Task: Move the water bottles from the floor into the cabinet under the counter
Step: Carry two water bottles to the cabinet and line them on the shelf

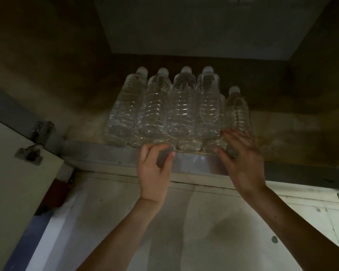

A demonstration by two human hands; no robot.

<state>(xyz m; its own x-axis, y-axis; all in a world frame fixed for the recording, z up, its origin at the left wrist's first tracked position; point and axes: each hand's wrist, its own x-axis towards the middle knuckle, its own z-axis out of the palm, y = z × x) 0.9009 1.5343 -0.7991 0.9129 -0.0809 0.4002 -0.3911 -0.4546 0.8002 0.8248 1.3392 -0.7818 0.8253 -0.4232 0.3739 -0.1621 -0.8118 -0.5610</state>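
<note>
The bottles (181,106) stand inside the cabinet (282,122), close to its near edge. Four of them make a tight row, side by side and touching, each with a pale cap on top. A fifth bottle (236,112) stands at the right end of the row and looks a bit lower in the view. More clear bottle bottoms show in front of the row, but they are blurry and hard to count. It is dark inside the cabinet. The left hand (155,169) is at the near edge, below the second and third bottles. Its fingers (165,148) are curled around the bottom of a blurry bottle there, and the thumb sits on the right side of it. The right hand (243,157) is spread flat with its fingers (235,137) loose and apart, resting against the low part of the fifth bottle and the one beside it. It is not gripping anything. A shiny metal strip (106,153) runs along the near edge of the cabinet. An open door (12,173) with a hinge (41,130) is on the left. The pale floor (184,231) lies near, under both arms.
</note>
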